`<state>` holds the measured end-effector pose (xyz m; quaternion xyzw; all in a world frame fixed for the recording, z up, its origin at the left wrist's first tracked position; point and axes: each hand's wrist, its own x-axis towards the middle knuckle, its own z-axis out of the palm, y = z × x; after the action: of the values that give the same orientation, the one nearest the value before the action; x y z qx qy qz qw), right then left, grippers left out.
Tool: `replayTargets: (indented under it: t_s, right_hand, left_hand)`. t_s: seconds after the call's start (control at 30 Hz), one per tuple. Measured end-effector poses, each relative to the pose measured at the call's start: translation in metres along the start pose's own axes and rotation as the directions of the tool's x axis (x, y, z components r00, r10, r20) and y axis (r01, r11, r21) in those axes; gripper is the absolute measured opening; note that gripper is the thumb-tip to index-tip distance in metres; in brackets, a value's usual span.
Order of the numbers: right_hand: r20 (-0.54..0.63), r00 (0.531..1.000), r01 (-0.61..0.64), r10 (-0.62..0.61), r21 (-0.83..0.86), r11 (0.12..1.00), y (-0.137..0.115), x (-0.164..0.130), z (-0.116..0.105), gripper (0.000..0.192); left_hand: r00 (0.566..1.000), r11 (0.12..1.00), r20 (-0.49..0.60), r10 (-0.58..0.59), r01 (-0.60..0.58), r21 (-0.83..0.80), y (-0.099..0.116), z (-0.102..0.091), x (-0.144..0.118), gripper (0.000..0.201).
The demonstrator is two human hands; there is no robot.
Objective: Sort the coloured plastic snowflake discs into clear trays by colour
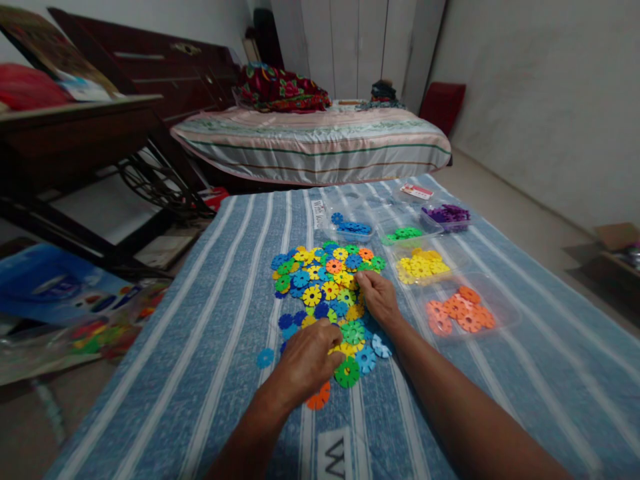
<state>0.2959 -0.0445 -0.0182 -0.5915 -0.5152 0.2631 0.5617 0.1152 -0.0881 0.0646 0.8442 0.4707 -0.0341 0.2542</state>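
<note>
In the middle of the frame both hands rest curled on the pile of flat colored discs on the striped worktop, the left hand over low yellow ones, the right hand pinching one at the pile's right edge, so lift slowly.

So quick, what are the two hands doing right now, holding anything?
Left hand: palm down, fingers curled on the mixed pile of colored discs; a grip cannot be told.
Right hand: fingertips pinching at a yellow disc in the pile; not lifted.
</note>
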Motion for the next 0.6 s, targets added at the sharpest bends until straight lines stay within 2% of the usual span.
replayTargets:
  t_s: [0.13,0.27,0.43,0.6]
  right_hand:
    - [0.008,1.000,0.012,-0.011,-0.009,1.000,0.003,0.000,0.001,0.043]
    - [0.001,1.000,0.003,-0.003,-0.012,1.000,0.001,0.001,0.001,0.041]
    - [0.003,1.000,0.011,-0.011,-0.002,1.000,-0.003,0.002,0.002,0.039]
    - [0.005,1.000,0.014,-0.013,-0.007,1.000,-0.003,0.004,0.003,0.038]
  left_hand:
    - [1.000,1.000,0.005,0.002,-0.002,-0.027,0.002,0.000,0.000,0.009]
    - [1.000,0.982,0.016,-0.022,0.025,-0.189,0.000,0.000,0.003,0.007]
    - [0.998,0.905,0.044,-0.051,0.064,-0.420,-0.008,-0.003,0.006,0.014]
    - [0.996,0.802,-0.024,-0.090,0.058,-0.595,-0.010,-0.014,0.011,0.024]
